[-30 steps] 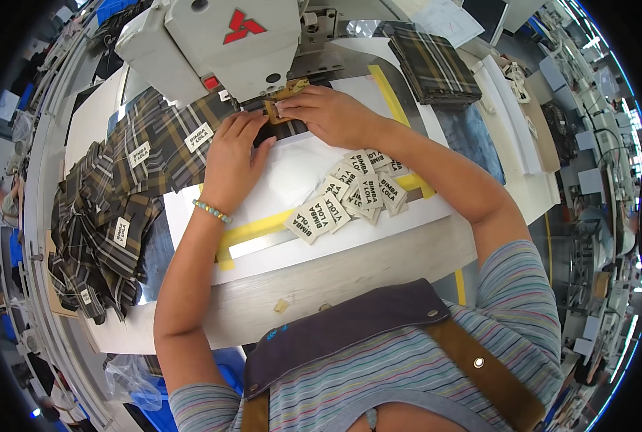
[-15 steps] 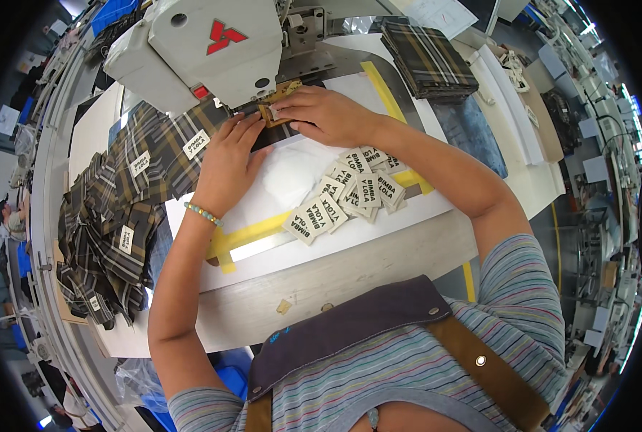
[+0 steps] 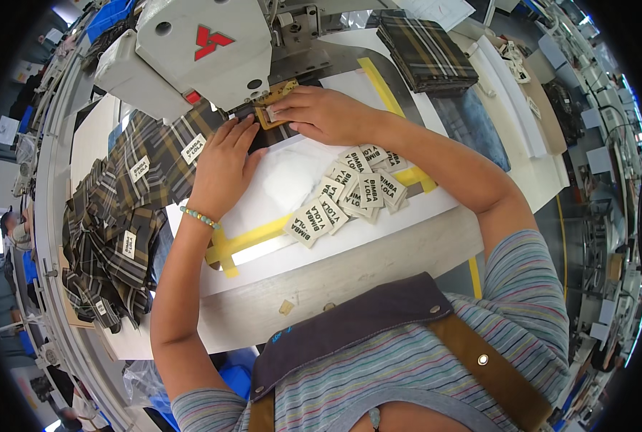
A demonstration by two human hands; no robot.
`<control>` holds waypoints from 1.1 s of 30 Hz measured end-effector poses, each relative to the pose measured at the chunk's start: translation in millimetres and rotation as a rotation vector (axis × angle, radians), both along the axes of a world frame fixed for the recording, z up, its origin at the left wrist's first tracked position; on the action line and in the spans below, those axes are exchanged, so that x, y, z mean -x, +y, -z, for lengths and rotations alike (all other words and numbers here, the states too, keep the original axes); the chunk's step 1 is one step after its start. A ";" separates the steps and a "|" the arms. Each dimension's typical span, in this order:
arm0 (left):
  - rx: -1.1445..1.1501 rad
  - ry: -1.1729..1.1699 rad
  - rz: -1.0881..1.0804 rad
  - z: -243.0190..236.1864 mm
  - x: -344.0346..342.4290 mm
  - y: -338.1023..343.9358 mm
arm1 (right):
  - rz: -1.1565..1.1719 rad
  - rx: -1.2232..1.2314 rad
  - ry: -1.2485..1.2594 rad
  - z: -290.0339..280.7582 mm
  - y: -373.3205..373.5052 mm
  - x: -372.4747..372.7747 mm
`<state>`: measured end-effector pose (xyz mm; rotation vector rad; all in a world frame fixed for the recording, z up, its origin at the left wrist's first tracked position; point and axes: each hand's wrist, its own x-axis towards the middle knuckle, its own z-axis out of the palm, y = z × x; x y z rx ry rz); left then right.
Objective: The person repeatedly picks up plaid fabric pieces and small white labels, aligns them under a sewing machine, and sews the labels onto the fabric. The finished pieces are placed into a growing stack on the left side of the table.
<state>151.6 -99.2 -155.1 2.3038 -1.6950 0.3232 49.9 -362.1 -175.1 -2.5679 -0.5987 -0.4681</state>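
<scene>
Right hand (image 3: 328, 115) nearer, fingers bunched narrow at pale label (image 3: 273, 112) in brown frame (image 3: 260, 119); pinching or pressing, cannot tell. Frame between both hands' fingertips, beside machine head (image 3: 198, 61); long axis partly covered. Left hand (image 3: 224, 162) flat, thumb spread, fingertips at plaid fabric (image 3: 166, 157).

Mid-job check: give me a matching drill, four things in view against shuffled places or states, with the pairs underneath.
1. right hand
2. beaded bracelet
3. loose labels
4. plaid cloth stack

A. around the left wrist
B. folded, farther from the person than the right hand
C. at the tan frame
D. spread partly over yellow tape

Pairs: 1-C, 2-A, 3-D, 4-B
</scene>
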 end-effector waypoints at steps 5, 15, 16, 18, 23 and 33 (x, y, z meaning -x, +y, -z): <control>-0.004 0.002 0.021 -1.8 -2.0 -0.3 | -0.013 -0.012 0.006 -0.6 -3.5 -4.1; 0.013 0.128 -0.011 -7.3 -11.6 0.9 | 0.026 -0.036 0.082 -7.5 -9.7 -19.6; 0.018 0.134 -0.009 -7.1 -12.2 4.0 | 0.037 0.001 0.072 -7.1 -10.6 -19.8; 0.056 0.095 -0.007 -4.9 -14.5 12.8 | 0.056 0.078 0.072 -11.5 -11.4 -17.0; 0.110 0.092 -0.007 -12.7 -22.3 38.7 | 0.213 0.035 0.037 -34.9 -27.0 11.6; 0.104 0.217 0.120 -11.9 -11.6 19.6 | 0.464 -0.100 -0.364 -13.0 -102.4 39.7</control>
